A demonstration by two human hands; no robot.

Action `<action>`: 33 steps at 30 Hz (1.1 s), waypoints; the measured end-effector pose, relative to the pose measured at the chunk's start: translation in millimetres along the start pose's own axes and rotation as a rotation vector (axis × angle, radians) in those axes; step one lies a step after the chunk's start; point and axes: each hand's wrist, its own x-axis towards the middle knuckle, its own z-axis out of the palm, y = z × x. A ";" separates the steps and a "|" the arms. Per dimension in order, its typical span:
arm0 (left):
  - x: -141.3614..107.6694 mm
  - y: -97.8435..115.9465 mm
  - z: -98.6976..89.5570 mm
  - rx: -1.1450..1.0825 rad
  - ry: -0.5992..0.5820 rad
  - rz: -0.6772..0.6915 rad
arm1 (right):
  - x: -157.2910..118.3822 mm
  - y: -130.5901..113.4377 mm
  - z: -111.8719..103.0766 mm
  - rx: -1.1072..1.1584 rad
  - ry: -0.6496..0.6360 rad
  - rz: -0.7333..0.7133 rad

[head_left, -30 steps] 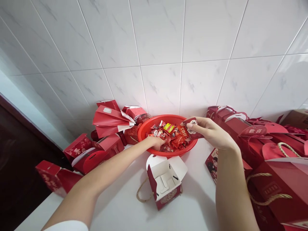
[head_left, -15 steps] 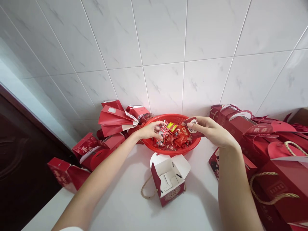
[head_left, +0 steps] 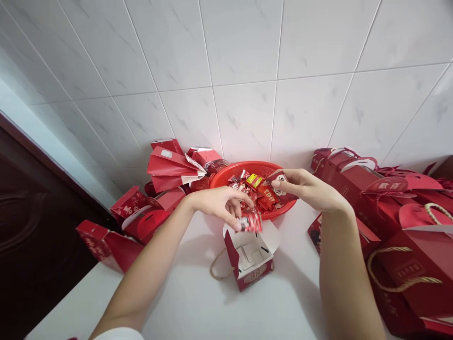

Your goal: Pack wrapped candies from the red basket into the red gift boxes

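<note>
Between the fingers of my left hand [head_left: 226, 203] is a red-and-white wrapped candy [head_left: 251, 223], a little blurred, above the back of an open gift box [head_left: 249, 259]. The box is dark red outside and white inside, with a rope handle at its left. My right hand [head_left: 307, 186] pinches a dark red packet [head_left: 283, 185] with white lettering at the right rim of a red plastic basket [head_left: 230, 171]. Wrapped candies [head_left: 265, 196] fill the basket, some with red wrappers and one yellow-labelled.
Folded red boxes [head_left: 173, 165] lean by the wall at left, with more red boxes [head_left: 106, 245] near the table's left edge. Red gift boxes with rope handles [head_left: 410, 264] crowd the right side. A tiled wall [head_left: 247, 118] stands behind the white table [head_left: 198, 302].
My left hand has come out of the basket toward me with a wrapped candy, now over the gift box. My right hand stays at the basket's rim with the packet.
</note>
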 end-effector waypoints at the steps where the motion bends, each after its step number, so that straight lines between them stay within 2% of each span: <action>1: -5.6 4.1 1.9 0.047 -0.019 -0.029 | 0.3 -1.7 2.1 -0.030 -0.035 -0.007; 6: -28.3 15.2 13.6 0.351 0.012 -0.215 | 5.4 -8.3 19.4 -0.177 -0.352 -0.086; 9: -37.0 12.2 17.5 0.332 -0.013 -0.241 | 8.2 -11.9 32.2 -0.220 -0.562 -0.110; 12: -41.7 3.2 17.6 0.253 -0.057 -0.213 | 9.5 -14.4 43.3 -0.268 -0.649 -0.131; 15: -42.7 -7.2 17.2 0.189 -0.112 -0.182 | 10.5 -14.7 51.5 -0.337 -0.664 -0.156; 18: -42.6 -14.1 18.0 0.165 -0.132 -0.152 | 11.5 -14.6 55.9 -0.381 -0.674 -0.120; 21: -43.0 -16.6 19.6 0.184 -0.120 -0.151 | 10.4 -16.2 54.7 -0.458 -0.600 -0.078; 23: -43.3 -17.4 20.7 0.199 -0.115 -0.146 | 7.9 -17.4 50.9 -0.529 -0.519 -0.007; 28: -46.0 -19.9 22.3 0.234 -0.108 -0.090 | -0.8 -15.5 44.8 -0.716 -0.321 0.312; 31: -50.2 -19.1 22.4 0.212 -0.098 -0.064 | -4.5 -12.4 51.4 -0.773 -0.315 0.416; 33: -52.0 -16.3 23.9 0.207 -0.099 -0.041 | -6.5 -10.8 59.7 -0.763 -0.365 0.392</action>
